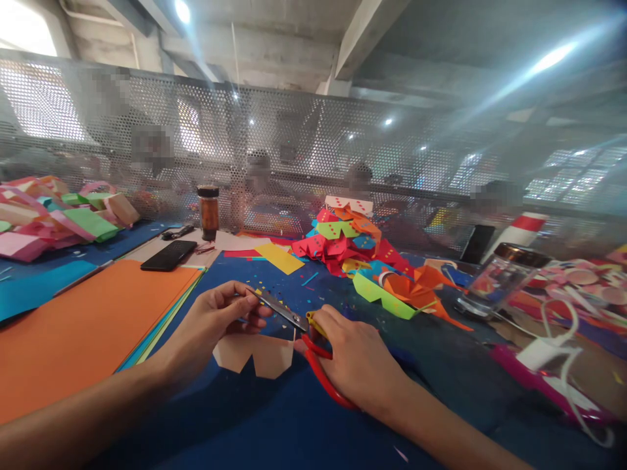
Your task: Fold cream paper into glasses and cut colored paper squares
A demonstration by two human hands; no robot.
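My right hand (353, 356) grips the scissors (296, 320); whether my left hand (219, 312), at their tips, grips the beige paper mask (273, 356) I can't tell. Best snip clear of skin.

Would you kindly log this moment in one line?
right hand: holds red-handled metal scissors; left hand: at their tips; nearby: beige notched paper

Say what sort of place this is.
Probably a paper-craft workshop, given the red-and-yellow-handled metal scissors, a heap of multicoloured cut-paper pieces and an orange-topped stack of paper sheets.
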